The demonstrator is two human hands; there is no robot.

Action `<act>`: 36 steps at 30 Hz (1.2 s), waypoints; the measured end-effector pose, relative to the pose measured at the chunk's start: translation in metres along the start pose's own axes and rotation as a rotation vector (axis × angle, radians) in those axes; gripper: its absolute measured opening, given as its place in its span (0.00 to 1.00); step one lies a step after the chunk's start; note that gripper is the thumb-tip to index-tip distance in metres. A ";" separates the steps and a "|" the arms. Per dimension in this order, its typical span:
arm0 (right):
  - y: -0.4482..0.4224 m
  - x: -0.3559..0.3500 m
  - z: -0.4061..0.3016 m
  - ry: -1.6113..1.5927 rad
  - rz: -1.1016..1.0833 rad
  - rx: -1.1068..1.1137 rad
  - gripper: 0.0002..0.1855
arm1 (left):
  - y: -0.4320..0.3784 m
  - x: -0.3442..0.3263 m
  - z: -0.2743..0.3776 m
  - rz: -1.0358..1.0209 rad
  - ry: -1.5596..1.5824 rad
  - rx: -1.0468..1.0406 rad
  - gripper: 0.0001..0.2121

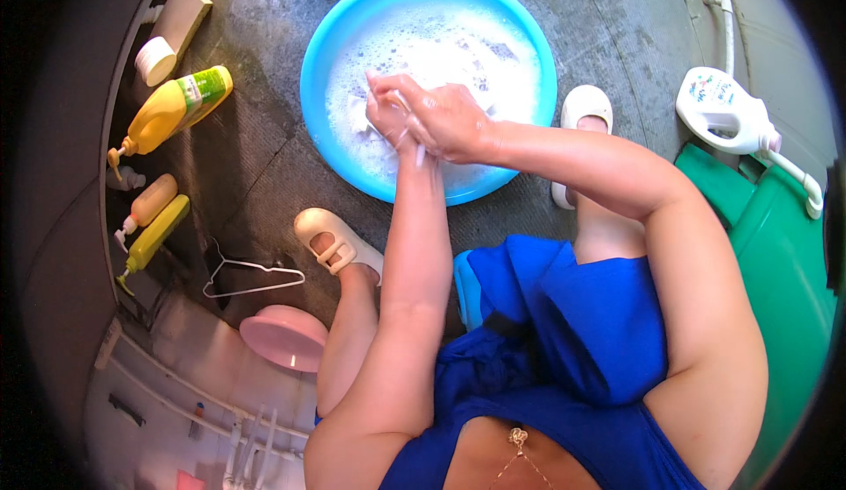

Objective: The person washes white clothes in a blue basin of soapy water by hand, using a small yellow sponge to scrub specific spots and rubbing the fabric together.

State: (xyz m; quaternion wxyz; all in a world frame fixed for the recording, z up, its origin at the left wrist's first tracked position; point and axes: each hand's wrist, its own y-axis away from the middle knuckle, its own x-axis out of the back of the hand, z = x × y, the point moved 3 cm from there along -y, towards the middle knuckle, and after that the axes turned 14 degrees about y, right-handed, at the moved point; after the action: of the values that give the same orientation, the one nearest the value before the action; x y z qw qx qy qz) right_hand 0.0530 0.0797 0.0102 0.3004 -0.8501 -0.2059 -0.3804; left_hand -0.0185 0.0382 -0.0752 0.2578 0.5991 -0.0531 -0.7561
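A round blue plastic basin (317, 140) filled with sudsy water (410, 34) stands on the floor before me. Over its near half, my left hand (390, 116) and my right hand (459, 120) are pressed together, wet and foamy. The right fingers overlap the left palm and wrist. White cloth (362, 118) shows in the suds beside my left hand. Whether cloth is caught between the palms is hidden. More fabric (502, 52), partly under foam, lies toward the basin's far right.
At left are a yellow pump bottle (168, 110), smaller pump bottles (155, 232), a white hanger (254, 278) and a pink basin (284, 335). To the right, a white detergent jug (720, 110) is near a green plastic container (786, 245) and white pipe (727, 27). My shoes (334, 242) flank the blue basin.
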 end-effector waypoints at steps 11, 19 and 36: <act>-0.011 0.000 0.069 0.031 -0.420 -0.488 0.18 | 0.031 -0.056 -0.048 0.405 -0.407 -0.222 0.16; -0.006 0.001 0.074 0.003 -0.517 -0.548 0.19 | 0.029 -0.054 -0.049 0.461 -0.483 -0.207 0.15; -0.010 -0.009 0.078 0.093 -0.358 -0.455 0.18 | 0.030 -0.063 -0.055 0.423 -0.337 -0.267 0.14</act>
State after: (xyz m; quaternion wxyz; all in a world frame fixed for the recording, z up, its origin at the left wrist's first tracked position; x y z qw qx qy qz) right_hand 0.0820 0.1379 -0.0344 0.0395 -0.8274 -0.2480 -0.5023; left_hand 0.0521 0.0531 -0.0235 0.4737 0.4016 -0.1190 -0.7747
